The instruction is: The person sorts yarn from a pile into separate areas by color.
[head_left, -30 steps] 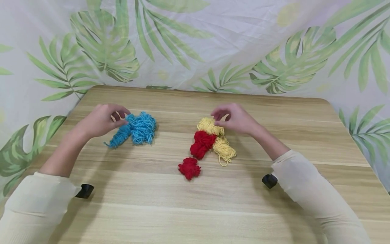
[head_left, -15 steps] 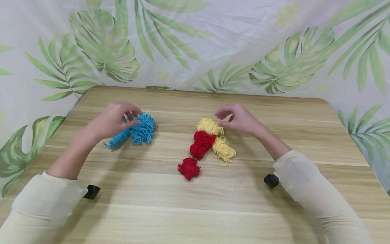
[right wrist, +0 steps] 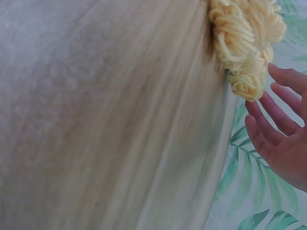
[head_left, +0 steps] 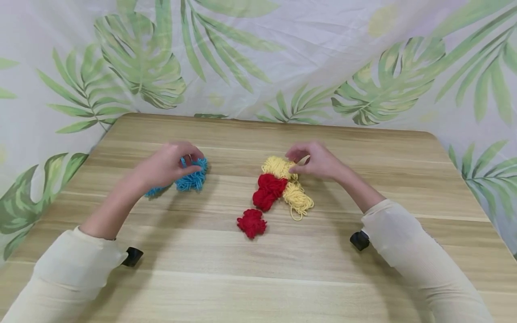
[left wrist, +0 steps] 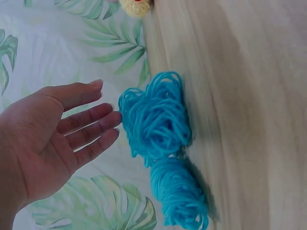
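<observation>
Two bundles of blue yarn (head_left: 191, 180) lie side by side on the left half of the table. My left hand (head_left: 171, 163) hovers over them with relaxed, spread fingers and holds nothing; it partly covers both in the head view. In the left wrist view the fingertips are close to the rounder blue yarn bundle (left wrist: 156, 115), while the longer blue bundle (left wrist: 177, 191) lies below it. My right hand (head_left: 313, 160), fingers loosely bent, is at the right side of the upper yellow yarn bundle (head_left: 278, 167). The right wrist view shows yellow yarn (right wrist: 240, 38) just beyond its fingertips.
A red yarn bundle (head_left: 268, 190) touches the upper yellow one, and a second yellow bundle (head_left: 298, 200) lies to its right. Nearer the front is a smaller red bundle (head_left: 251, 223). Behind the wooden table (head_left: 258, 287) hangs a leaf-patterned cloth (head_left: 307, 54).
My left hand has moved right across the blue yarn, from the longer bundle to over the rounder one. My right hand has shifted slightly right. The yarn bundles have stayed in place.
</observation>
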`<state>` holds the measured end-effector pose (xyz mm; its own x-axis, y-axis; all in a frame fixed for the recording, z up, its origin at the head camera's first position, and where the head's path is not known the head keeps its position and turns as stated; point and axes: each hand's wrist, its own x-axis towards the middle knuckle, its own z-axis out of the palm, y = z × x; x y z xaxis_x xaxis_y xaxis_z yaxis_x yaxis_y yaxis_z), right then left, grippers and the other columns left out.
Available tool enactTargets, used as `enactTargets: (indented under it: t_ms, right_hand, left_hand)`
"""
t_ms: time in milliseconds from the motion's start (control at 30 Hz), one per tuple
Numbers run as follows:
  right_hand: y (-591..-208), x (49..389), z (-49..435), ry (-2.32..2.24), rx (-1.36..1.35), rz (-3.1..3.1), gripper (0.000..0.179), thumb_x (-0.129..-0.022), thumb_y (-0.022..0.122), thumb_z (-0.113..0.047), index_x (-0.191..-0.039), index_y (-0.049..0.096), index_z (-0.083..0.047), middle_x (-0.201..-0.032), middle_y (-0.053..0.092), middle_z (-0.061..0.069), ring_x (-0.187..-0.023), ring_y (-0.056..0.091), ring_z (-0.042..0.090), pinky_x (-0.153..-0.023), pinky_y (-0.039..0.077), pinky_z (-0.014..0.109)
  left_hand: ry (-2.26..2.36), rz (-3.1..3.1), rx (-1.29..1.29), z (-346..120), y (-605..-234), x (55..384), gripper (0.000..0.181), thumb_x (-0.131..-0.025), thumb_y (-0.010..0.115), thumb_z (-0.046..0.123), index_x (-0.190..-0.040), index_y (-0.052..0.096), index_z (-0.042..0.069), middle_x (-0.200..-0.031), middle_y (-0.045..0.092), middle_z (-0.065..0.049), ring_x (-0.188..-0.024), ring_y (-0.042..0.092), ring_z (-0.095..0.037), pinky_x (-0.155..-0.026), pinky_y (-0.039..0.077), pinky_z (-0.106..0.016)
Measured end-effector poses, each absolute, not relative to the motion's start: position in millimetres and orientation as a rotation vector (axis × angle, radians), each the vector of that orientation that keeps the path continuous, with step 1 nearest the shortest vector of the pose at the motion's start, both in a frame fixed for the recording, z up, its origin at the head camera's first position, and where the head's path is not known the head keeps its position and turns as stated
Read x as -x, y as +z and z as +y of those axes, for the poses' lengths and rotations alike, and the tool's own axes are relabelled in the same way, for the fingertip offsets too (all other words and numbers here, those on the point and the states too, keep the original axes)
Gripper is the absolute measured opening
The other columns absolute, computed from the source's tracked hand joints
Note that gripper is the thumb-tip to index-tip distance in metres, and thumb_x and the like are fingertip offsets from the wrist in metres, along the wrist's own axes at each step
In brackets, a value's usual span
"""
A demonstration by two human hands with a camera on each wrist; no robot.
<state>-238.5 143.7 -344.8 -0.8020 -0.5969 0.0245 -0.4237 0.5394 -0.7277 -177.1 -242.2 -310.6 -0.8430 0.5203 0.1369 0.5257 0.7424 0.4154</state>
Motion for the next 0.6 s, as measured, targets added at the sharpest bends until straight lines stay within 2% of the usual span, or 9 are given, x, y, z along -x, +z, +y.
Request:
enactTargets:
  t_ms: [167,367,600]
  right_hand:
    - [-350,240,141,-1.107,0.847,2.537,0.038,-0.084,0.085,-0.004,-0.119,0.070,0.004,-0.117,0.072,0.021,-0.106,0.070,0.037,-0.090,0.059,0.046]
    - [-354,241,138,-1.073,0.854,2.542,0.039,-0.084,0.085,-0.003,-0.119,0.070,0.005,-0.118,0.071,0.022,-0.108,0.069,0.040,-0.091,0.059,0.046]
    - [-355,242,137,-1.051,0.836,2.550,0.042,-0.084,0.084,-0.004,-0.122,0.069,0.004,-0.119,0.071,0.022,-0.110,0.069,0.040,-0.093,0.058,0.046]
  left_hand:
    - [-0.721,-2.905,0.931,-235,-315,175,0.017,-0.092,0.077,0.002,-0.108,0.074,-0.002,-0.098,0.073,-0.010,-0.084,0.068,-0.023,-0.076,0.058,-0.042]
    - [-0.752,-2.901,0.983,-226,-316,174,0.021,-0.090,0.077,-0.003,-0.110,0.072,-0.006,-0.100,0.073,-0.016,-0.085,0.069,-0.025,-0.077,0.059,-0.044]
    - [-0.755,-2.915,0.997,-217,-320,174,0.023,-0.091,0.077,0.000,-0.112,0.072,-0.007,-0.098,0.073,-0.015,-0.086,0.068,-0.024,-0.076,0.058,-0.042]
